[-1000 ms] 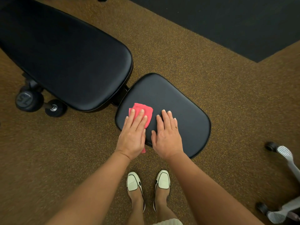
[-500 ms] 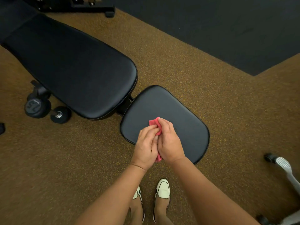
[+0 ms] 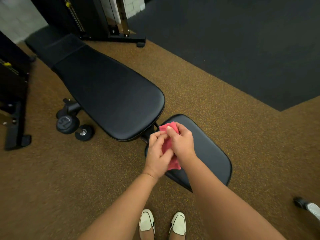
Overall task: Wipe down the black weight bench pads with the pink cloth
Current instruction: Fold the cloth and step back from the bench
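The pink cloth is bunched between both my hands, lifted above the near end of the black seat pad. My left hand curls its fingers round the cloth's left side. My right hand grips it from the right, thumb on the top edge. A pink corner hangs below my right wrist. The long black back pad stretches away to the upper left, separated from the seat pad by a narrow gap.
A black dumbbell lies on the brown floor left of the back pad, beside the bench foot. A black rack frame stands at the left edge, machine uprights at the top. Dark matting covers the upper right. My shoes are at the bottom.
My hands left the seat pad, where the left pressed the cloth flat, and gathered the cloth up between them. The view has tilted up, showing more of the bench and rack.
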Motion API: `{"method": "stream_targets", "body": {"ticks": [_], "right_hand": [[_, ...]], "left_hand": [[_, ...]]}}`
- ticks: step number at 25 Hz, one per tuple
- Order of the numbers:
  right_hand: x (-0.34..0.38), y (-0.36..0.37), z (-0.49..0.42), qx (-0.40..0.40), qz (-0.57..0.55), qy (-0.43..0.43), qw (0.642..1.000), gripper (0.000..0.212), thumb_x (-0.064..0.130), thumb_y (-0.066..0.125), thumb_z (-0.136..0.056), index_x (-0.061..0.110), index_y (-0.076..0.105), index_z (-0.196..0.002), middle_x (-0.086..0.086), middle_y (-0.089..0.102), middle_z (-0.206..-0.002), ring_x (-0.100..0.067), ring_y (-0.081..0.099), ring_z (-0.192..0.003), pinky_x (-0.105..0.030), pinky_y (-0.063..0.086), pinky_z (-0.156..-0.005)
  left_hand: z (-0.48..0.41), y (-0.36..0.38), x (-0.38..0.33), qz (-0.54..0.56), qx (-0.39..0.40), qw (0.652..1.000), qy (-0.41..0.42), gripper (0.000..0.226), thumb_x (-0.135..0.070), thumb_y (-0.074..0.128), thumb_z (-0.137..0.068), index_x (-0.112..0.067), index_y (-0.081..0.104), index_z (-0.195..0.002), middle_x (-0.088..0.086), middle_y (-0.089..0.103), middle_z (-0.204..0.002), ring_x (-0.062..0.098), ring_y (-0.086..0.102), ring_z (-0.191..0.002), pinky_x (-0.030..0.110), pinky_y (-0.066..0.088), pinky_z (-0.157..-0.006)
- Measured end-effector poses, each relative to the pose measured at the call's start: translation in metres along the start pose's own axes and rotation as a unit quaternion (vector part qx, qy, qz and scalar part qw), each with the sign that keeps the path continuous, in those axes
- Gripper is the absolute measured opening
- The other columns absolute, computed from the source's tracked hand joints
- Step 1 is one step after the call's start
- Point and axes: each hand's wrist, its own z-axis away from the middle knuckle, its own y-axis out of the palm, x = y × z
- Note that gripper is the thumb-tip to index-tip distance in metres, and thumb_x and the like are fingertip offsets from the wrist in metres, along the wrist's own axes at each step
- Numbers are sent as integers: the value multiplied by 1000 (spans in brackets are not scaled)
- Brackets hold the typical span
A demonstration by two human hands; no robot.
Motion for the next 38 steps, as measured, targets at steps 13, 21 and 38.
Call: {"method": "stream_targets", "body": {"ticks": [13, 21, 38], "right_hand": [[124, 109, 13, 134, 53, -80, 986, 16, 13, 65, -84, 29, 63, -86, 1, 69, -92, -18, 65, -93, -46, 52, -89], [166, 194, 43, 227, 168, -176, 943, 26, 22, 52, -95, 29, 57, -120, 4, 58, -116, -13, 52, -108, -29, 42, -90], [240, 338, 47, 424, 380, -295, 767, 28, 37, 83, -69, 22, 66, -86, 4, 61, -91, -15, 59, -86, -31, 49, -72]], "left_hand": [[-32, -137, -84, 154, -197, 953, -172, 28, -24, 64, -92, -21, 56, -119, 1, 65, -105, 13, 64, -93, 32, 55, -82], [-24, -235, -107, 155, -294, 934, -129, 13, -16, 64, -92, -7, 60, -100, 7, 64, -90, 13, 58, -80, 24, 48, -69], [-22, -435, -110, -26, -303, 953, -23, 10, -11, 56, -93, -15, 48, -91, 8, 56, -78, 12, 51, -70, 27, 42, -66]]}}
